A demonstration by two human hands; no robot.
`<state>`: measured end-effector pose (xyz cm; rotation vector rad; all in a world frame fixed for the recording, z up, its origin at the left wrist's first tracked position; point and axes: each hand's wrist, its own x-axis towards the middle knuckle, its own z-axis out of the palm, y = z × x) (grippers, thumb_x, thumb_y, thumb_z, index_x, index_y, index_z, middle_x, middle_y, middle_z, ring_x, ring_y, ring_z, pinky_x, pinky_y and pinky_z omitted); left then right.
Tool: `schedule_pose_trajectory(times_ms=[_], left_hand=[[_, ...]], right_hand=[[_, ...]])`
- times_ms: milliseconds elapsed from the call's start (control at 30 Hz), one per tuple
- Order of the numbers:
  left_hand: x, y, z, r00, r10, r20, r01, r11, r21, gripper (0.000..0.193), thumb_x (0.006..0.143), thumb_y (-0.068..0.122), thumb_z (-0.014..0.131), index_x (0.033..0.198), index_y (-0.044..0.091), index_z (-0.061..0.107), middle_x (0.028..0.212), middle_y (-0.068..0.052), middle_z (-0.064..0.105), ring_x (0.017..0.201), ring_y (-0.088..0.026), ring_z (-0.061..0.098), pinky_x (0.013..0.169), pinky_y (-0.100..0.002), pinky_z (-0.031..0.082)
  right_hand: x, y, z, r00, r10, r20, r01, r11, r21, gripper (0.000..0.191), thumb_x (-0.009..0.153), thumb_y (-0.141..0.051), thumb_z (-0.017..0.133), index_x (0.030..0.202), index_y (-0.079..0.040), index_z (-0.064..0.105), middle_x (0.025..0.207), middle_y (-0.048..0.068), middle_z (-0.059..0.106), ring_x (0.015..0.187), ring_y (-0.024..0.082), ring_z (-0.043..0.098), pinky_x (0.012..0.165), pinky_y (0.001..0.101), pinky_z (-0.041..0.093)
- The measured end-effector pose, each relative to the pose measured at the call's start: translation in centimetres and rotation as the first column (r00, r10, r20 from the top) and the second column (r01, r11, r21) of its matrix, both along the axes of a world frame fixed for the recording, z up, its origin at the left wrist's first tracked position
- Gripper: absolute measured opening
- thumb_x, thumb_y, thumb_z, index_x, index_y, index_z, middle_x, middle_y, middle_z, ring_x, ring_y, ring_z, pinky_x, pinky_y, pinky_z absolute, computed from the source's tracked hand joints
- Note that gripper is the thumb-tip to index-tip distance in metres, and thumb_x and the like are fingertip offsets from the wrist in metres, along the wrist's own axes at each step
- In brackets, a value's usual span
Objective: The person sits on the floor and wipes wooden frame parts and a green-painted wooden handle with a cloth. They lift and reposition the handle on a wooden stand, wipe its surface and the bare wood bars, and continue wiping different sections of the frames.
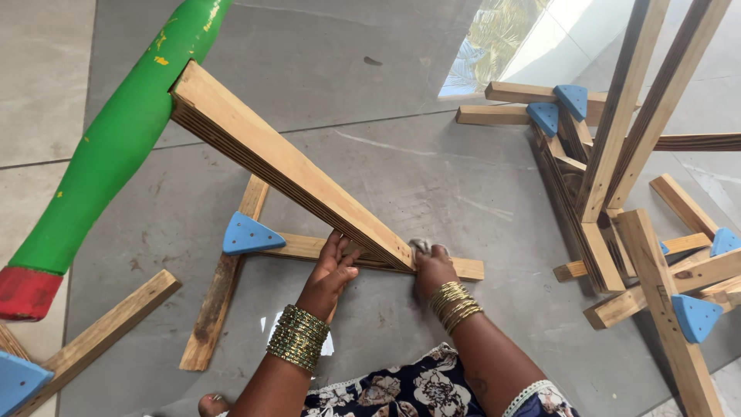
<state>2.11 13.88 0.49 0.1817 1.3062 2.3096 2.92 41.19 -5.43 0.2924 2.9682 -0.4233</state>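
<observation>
Wooden frame, unfinished, is lying on the grey tiled floor: two flat slats are meeting at a blue triangular bracket, and a long plywood beam is slanting up from the horizontal slat toward the upper left, its raised end resting beside a green pole with a red tip.

Left hand: lying open, fingers spread and pressing on the horizontal slat just where the beam is coming down; gripping nothing that I can see. Right hand: curled at the beam's lower end, seemingly pinching something small and pale against the joint; how tightly it is closing I cannot tell. Both wrists are wearing stacked gold bangles.

Also present: a loose slat at lower left, and a stack of finished frames with matching blue brackets standing at right, well apart from the work.

Risks, as I judge them: the beam is looking unfastened at its foot, so a slip of either hand could be letting it slide along the slat or drop, catching the left fingers beneath it. Its high end is looking lightly propped against the pole; if that rolls, the beam may be toppling sideways.
</observation>
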Motion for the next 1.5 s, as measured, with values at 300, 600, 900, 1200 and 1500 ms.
schedule_pose_trajectory(times_ms=[300,600,900,1200,1500], left_hand=[[-0.3,-0.1,-0.9,0.999,0.038,0.002,-0.038,0.999,0.023,0.090,0.080,0.010,0.058,0.162,0.013,0.018,0.165,-0.015,0.027,0.146,-0.033,0.037,0.118,-0.044,0.031],[0.0,0.1,0.1,0.999,0.039,0.025,-0.039,0.999,-0.011,0.091,0.079,0.011,0.058,0.160,0.016,0.018,0.164,-0.013,0.027,0.147,-0.034,0.037,0.118,-0.045,0.031],[-0.1,0.1,-0.3,0.999,0.042,-0.011,-0.042,0.999,0.000,0.089,0.079,0.011,0.058,0.160,0.014,0.020,0.163,-0.014,0.029,0.147,-0.034,0.037,0.119,-0.044,0.030],[0.0,0.0,-0.5,0.997,0.075,0.004,-0.075,0.997,0.002,0.084,0.079,0.009,0.057,0.157,0.012,0.027,0.158,-0.010,0.037,0.142,-0.031,0.040,0.117,-0.043,0.032],[-0.2,0.2,-1.6,0.992,0.126,-0.025,-0.124,0.989,0.075,0.071,0.080,0.004,0.056,0.148,0.006,0.037,0.143,-0.012,0.052,0.133,-0.027,0.050,0.114,-0.041,0.037]], right_hand=[[2.2,1.3,2.5,0.962,-0.147,0.230,0.148,0.989,0.012,0.033,0.096,-0.022,0.060,0.128,-0.017,0.066,0.124,0.016,0.066,0.118,0.032,0.067,0.105,0.0422,0.054],[0.6,-0.9,-0.6,0.983,0.066,0.169,-0.103,0.970,0.220,0.046,0.094,-0.018,0.054,0.138,-0.024,0.060,0.139,0.014,0.052,0.117,0.035,0.063,0.100,0.0457,0.053],[1.3,1.0,2.7,0.987,-0.034,0.157,0.031,0.999,0.024,0.039,0.103,-0.030,0.049,0.141,-0.026,0.060,0.137,0.016,0.057,0.123,0.033,0.064,0.112,0.0420,0.049],[2.4,-2.4,4.7,0.943,0.011,0.334,-0.011,1.000,0.000,0.055,0.094,-0.022,0.060,0.147,-0.014,0.049,0.145,0.019,0.049,0.132,0.037,0.055,0.112,0.0416,0.044],[1.0,-3.2,1.1,0.786,0.147,-0.600,-0.474,0.767,-0.432,0.052,0.090,-0.006,0.058,0.142,0.000,0.056,0.139,0.026,0.049,0.134,0.038,0.043,0.112,0.0404,0.034]])
